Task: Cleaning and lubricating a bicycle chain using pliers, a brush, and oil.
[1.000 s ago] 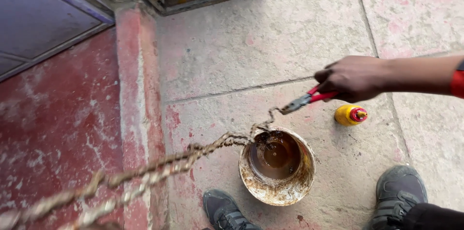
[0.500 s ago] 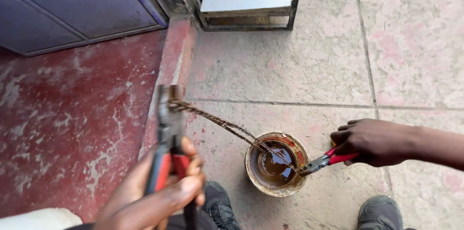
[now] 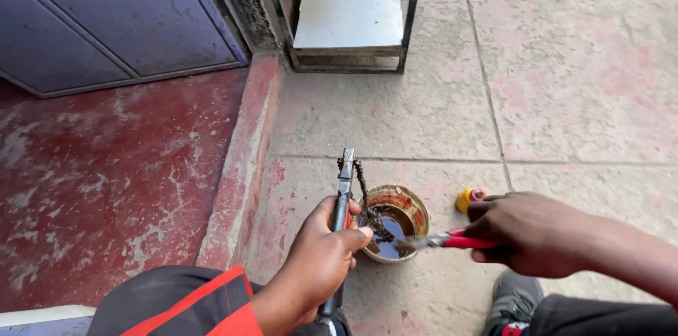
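- Far left: blue door [image 3: 106, 18] above a worn red floor [image 3: 106, 180]; red curb [image 3: 244, 166] divides it from the grey paving [image 3: 395, 117].
- Left hand [image 3: 321, 265] closed around the handles of grey pliers [image 3: 342, 202], held upright, nose pointing away from the person.
- Pliers' nose grips the top end of a rusty chain [image 3: 364, 195]; chain hangs from there down into the can.
- Can [image 3: 409, 212]: round, rusty, stands on the paving just right of the left hand, dark liquid inside; chain's lower end is in the liquid.
- Top centre: white metal-framed stand [image 3: 349, 11] against the wall.
- Red-handled pliers [image 3: 441, 240] lie level, nose reaching over the can's rim toward the chain; cannot tell if the nose bites it.
- Right hand [image 3: 526, 233] closed on those red handles, right of the can.
- Small yellow bottle [image 3: 468, 198] with a red cap on the paving, just behind the right hand.
- Bottom right: grey shoe [image 3: 512, 297].
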